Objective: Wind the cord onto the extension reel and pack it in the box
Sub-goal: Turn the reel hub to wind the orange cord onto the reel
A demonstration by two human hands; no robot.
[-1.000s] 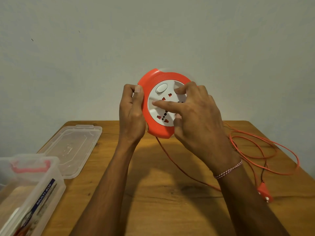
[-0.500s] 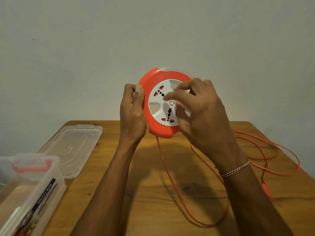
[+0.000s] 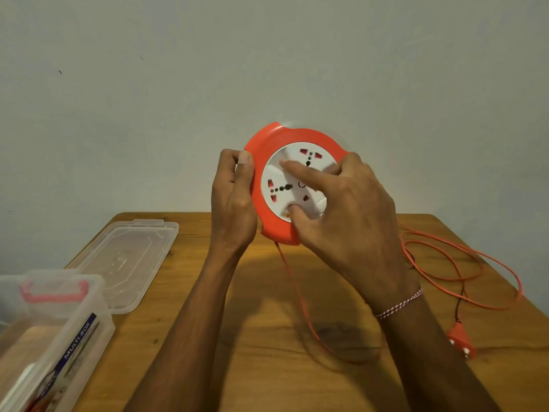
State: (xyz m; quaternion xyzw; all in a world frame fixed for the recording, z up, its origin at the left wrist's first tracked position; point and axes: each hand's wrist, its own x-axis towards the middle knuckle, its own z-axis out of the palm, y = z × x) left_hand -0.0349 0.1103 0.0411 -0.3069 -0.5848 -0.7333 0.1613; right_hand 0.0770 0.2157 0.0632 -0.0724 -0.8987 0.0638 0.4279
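wooden table (image 3: 267,367) | plain wall (image 3: 267,55) | reel (image 3: 269,230) held above | cord (image 3: 463,257) loose

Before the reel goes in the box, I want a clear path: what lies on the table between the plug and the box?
In the head view, both forearms and a slack orange cord cross between plug and box.

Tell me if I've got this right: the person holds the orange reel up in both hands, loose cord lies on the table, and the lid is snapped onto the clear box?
Not quite. The head view shows the lid lying apart on the table, behind the open clear box. The rest stands: left hand and right hand hold the orange reel up, with loose cord on the table.
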